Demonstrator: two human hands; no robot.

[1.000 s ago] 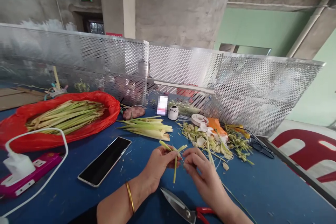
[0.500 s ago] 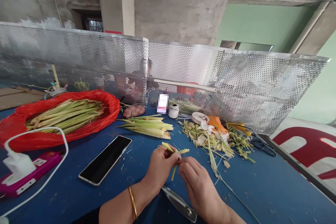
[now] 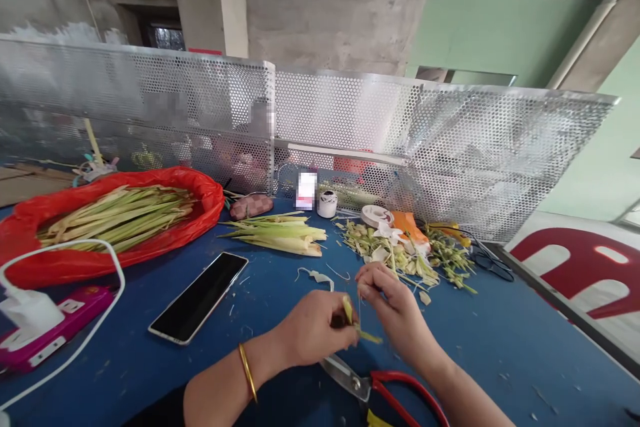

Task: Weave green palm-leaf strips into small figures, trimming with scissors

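Observation:
My left hand (image 3: 317,325) is closed around a folded strip of yellow-green husk (image 3: 348,310), one end of which sticks out to the right below the fingers. Up and to the right, my right hand (image 3: 393,303) pinches a thin pale thread (image 3: 359,307) that runs down to the husk. Beneath both hands lies a pair of red-handled scissors (image 3: 356,383) on the blue table. A small white, thin-tailed piece (image 3: 320,277) rests just beyond my left hand. Farther back sits a bundle of pale green husks (image 3: 280,237).
On the left are a red plastic bag (image 3: 210,203) of long leaves, a dark phone (image 3: 200,297) and a purple power strip (image 3: 87,307) with a white cable. Husk scraps (image 3: 405,260) and a tape roll (image 3: 376,216) lie back right. A perforated metal screen (image 3: 340,107) borders the table.
My right hand has pulled up and away from my left, drawing the thread between them. My left hand has dropped and turned. The scissors' red handles now show, and so does the small white piece.

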